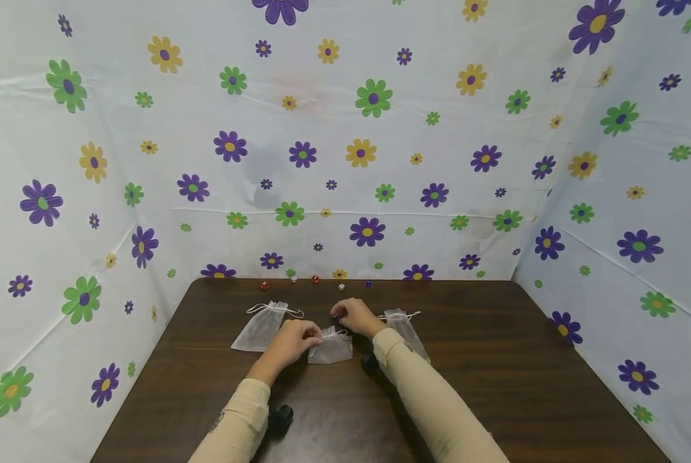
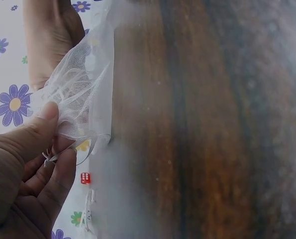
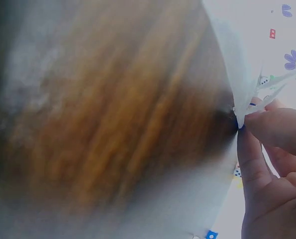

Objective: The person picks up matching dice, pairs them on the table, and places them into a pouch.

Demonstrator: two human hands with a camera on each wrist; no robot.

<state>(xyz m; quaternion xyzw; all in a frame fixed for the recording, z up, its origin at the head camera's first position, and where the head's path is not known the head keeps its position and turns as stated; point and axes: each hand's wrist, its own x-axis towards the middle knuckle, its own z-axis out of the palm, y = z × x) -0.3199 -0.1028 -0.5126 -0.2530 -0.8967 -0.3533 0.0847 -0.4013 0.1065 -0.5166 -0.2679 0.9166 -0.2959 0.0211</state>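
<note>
My left hand (image 1: 292,339) pinches the top of the middle sheer white drawstring bag (image 1: 331,352), thumb and fingers at its gathered mouth. In the left wrist view, the thumb (image 2: 49,111) presses on the mesh. My right hand (image 1: 356,316) is just beyond that bag and pinches a small dark blue die (image 3: 236,122) between thumb and fingertips, which mostly cover it. White mesh overlaps these fingertips in the right wrist view. On the left lies another sheer bag (image 1: 260,330), and a third bag (image 1: 403,329) lies on the right, partly behind my right forearm.
Along the back edge of the dark wooden table (image 1: 484,386) sit two red dice (image 1: 265,285), two white dice (image 1: 341,287) and a blue die (image 1: 368,283). A flowered white cloth (image 1: 334,128) stands around the back and sides. Dark devices hang under both wrists.
</note>
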